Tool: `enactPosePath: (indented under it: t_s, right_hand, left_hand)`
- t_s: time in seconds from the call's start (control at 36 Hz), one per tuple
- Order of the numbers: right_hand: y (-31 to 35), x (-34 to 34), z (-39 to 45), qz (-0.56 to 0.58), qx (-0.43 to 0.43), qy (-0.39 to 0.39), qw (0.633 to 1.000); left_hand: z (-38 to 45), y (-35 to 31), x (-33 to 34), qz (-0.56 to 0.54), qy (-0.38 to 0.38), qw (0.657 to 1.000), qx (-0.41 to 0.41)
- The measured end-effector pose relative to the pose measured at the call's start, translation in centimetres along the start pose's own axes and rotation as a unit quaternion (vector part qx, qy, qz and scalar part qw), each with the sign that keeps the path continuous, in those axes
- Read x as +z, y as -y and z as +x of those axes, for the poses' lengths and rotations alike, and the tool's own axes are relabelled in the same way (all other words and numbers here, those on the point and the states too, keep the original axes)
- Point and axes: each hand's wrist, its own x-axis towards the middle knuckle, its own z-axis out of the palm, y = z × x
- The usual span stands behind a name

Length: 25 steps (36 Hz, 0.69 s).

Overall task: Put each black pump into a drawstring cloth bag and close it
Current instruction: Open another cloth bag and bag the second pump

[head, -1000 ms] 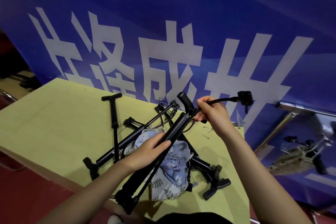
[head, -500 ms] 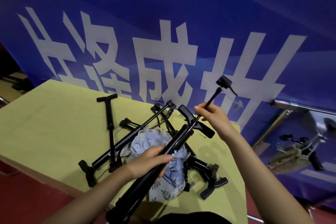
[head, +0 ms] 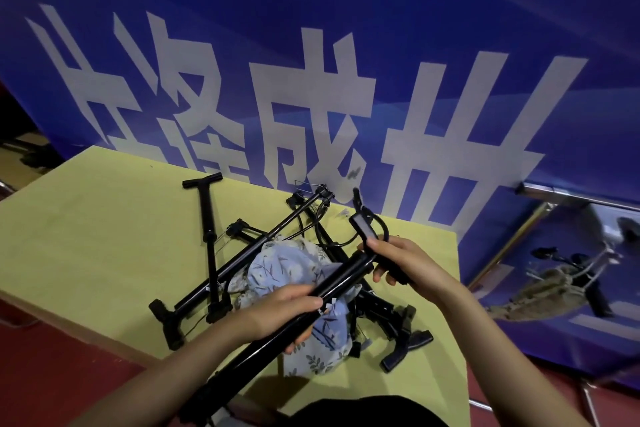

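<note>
Both hands grip one black pump (head: 311, 302): left hand (head: 277, 315) wraps its barrel, right hand (head: 398, 262) pinches the handle; floral drawstring bag (head: 287, 264) lies just beyond, under its diagonal axis.

Two bare hands, left hand (head: 277, 314) and right hand (head: 401, 262), share one long black tube pump (head: 325, 291). One pale blue leaf-print cloth bag (head: 287, 264) lies on one yellow-green table (head: 86, 236). Several more black pumps (head: 207, 236) lie tangled there; their exact number cannot be told.

Tangled pumps (head: 242, 264) crowd the table (head: 86, 236) centre; left side open.
</note>
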Motion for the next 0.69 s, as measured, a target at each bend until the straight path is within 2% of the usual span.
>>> enactPosePath:
  t_s: [0.17,0.44,0.58,0.69]
  right_hand:
    - [-0.5,0.5,-0.1,0.036,-0.031,-0.062,0.997]
    - [-1.3,0.1,0.0,0.041,-0.084,-0.029,0.995]
    - [-1.2,0.8,0.3,0.074,-0.090,-0.068,0.991]
    - [-1.2,1.1,0.3,0.092,-0.088,-0.069,0.989]
  left_hand:
    - [0.3,-0.4,0.3,0.012,-0.008,1.000,-0.021]
    - [0.2,0.0,-0.2,0.015,-0.009,1.000,-0.014]
    - [0.3,0.2,-0.1,0.026,-0.014,1.000,-0.001]
    - [0.1,0.1,-0.2,0.041,-0.008,0.999,-0.001]
